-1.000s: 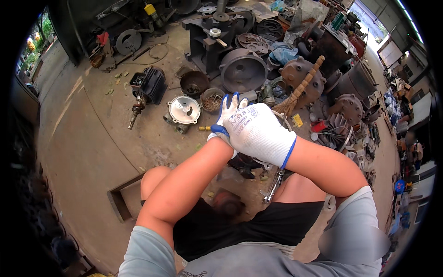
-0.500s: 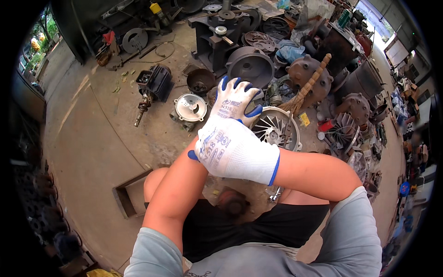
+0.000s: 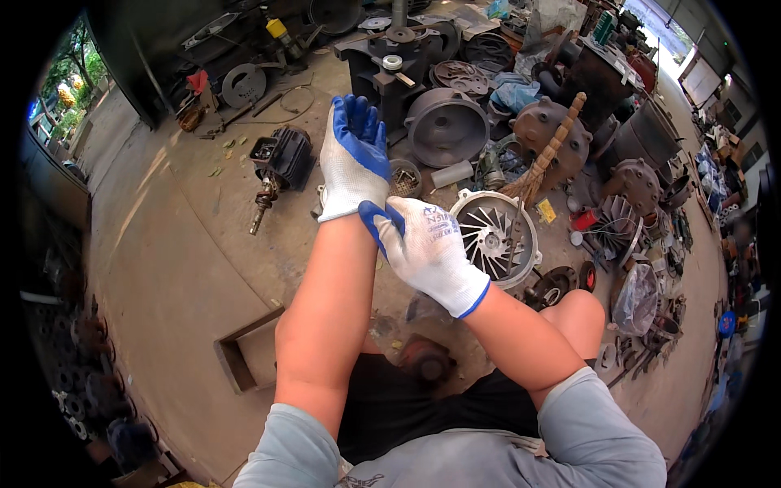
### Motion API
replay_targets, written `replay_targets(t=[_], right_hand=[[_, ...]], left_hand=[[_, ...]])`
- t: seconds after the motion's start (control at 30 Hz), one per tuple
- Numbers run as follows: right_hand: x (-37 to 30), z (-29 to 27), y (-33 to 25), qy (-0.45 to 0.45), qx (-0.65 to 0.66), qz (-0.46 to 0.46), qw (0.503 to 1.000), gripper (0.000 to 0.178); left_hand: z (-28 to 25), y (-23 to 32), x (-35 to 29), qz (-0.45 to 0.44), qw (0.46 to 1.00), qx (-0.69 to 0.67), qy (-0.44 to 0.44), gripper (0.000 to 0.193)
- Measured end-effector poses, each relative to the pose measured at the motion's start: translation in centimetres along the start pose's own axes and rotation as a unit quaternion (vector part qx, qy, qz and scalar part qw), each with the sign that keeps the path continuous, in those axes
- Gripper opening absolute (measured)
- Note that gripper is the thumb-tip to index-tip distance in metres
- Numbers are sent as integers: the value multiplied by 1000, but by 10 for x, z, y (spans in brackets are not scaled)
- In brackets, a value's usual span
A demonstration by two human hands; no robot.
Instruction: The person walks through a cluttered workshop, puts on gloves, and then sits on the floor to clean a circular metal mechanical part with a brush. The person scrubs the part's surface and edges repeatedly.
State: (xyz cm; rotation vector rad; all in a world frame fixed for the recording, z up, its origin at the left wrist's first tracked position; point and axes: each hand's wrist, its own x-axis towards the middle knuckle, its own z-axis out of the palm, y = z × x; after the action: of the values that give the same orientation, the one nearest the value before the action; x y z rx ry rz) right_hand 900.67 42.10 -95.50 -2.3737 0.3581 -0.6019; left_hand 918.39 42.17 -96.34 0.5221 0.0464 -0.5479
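My left hand is raised in a white knitted work glove with a blue coated palm. Its fingers point away from me, slightly curled, and nothing is in them. My right hand, in a matching glove, has its thumb and fingers closed at the left wrist, on the cuff of the left glove. Just beyond my right hand lies a round metal housing with a bladed fan wheel inside. Behind the left hand, a small basket-like container is partly hidden.
A dark motor with a shaft lies left on the floor. A large round casing, a broom and rusty covers crowd the far right. An open metal frame lies near my left knee, and a reddish part between my legs.
My left hand has turned to show its blue palm and moved left. My right hand has slid back from over the left hand to its wrist. The view has shifted slightly.
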Motion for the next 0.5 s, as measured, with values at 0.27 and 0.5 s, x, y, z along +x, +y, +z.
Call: replay_targets(t=[0.27,0.5], right_hand=[[-25,-9,0,-91,-129,-98,983,27],[3,12,13,-411,-294,-54,861,39]], left_hand=[[6,33,-14,-82,983,121,-109,46],[62,64,-66,-31,966,-110,-234,40]])
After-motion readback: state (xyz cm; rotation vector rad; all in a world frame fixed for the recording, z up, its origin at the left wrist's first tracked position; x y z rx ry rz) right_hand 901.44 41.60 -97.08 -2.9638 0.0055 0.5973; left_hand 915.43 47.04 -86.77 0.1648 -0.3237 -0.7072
